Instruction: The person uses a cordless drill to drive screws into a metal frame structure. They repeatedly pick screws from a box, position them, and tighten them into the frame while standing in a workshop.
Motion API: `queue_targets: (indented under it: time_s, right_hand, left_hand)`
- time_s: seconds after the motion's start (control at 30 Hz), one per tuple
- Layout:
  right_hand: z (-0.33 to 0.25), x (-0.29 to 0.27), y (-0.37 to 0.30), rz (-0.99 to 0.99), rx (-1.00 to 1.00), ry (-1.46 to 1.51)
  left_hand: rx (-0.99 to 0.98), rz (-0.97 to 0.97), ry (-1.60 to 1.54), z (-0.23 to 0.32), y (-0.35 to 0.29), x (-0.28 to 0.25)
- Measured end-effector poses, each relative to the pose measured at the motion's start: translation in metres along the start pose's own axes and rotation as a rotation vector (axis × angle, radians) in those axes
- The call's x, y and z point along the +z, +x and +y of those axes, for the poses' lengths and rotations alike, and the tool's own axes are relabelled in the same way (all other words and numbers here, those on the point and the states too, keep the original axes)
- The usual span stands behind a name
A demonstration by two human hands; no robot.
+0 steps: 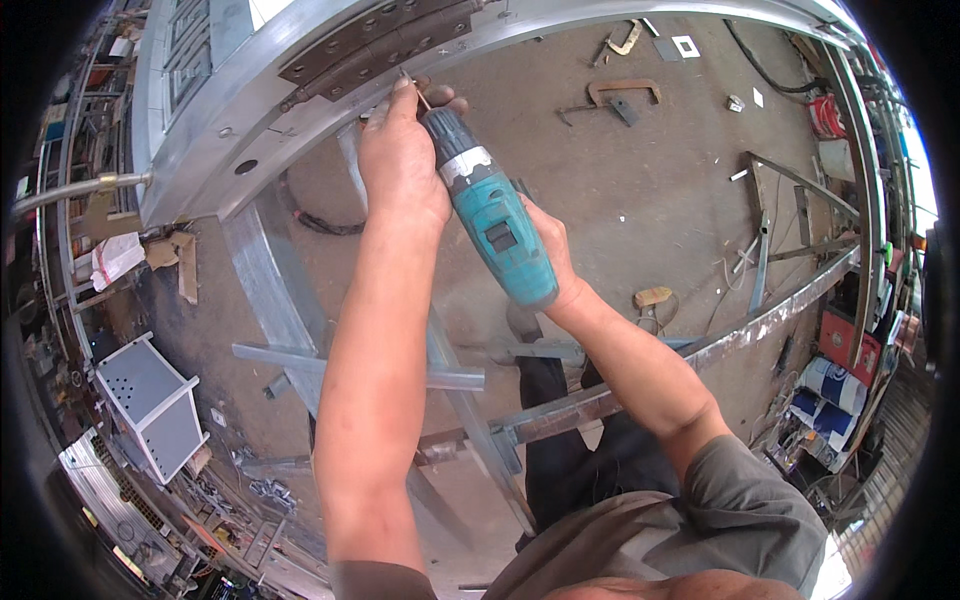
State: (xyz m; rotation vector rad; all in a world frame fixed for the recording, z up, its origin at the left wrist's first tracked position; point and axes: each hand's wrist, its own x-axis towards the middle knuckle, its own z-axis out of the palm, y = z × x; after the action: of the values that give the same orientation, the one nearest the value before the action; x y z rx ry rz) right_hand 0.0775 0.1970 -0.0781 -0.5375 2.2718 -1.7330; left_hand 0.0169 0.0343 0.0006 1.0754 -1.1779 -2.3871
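A teal and black cordless drill (495,225) points up and slightly left, with my right hand (552,245) closed round its grip, which the drill's body mostly hides. My left hand (405,165) is at the front of the drill, beside the chuck. Its fingers are closed about the thin bit (421,97) near its tip, and what they pinch there is too small to make out. Just beyond the fingertips, a brown hinge (380,48) with several holes lies along the edge of a silvery metal frame (215,145).
A rusty, paint-marked metal bar (690,345) crosses in front of my legs. Metal profiles (275,285) lie below the frame at left. C-clamps (625,92) lie on the floor (690,200) at the far right. A grey perforated metal box (150,405) stands at left.
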Motion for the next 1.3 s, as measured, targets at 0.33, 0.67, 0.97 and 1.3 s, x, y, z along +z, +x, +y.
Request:
queue_targets:
  time_s: [0.33, 0.67, 0.97, 1.3]
  right_hand:
    - [0.012, 0.010, 0.012, 0.015, -0.043, 0.004]
    - [0.011, 0.015, 0.016, 0.034, -0.091, -0.052]
    - [0.012, 0.021, 0.011, 0.036, -0.009, 0.037]
    - [0.018, 0.026, 0.009, 0.042, -0.102, -0.069]
  left_hand:
    - [0.058, -0.022, -0.014, -0.003, 0.009, -0.002]
    - [0.064, -0.025, -0.015, -0.002, 0.014, -0.004]
    - [0.054, -0.032, -0.005, 0.001, 0.014, -0.004]
    - [0.076, -0.052, 0.015, 0.002, 0.014, -0.005]
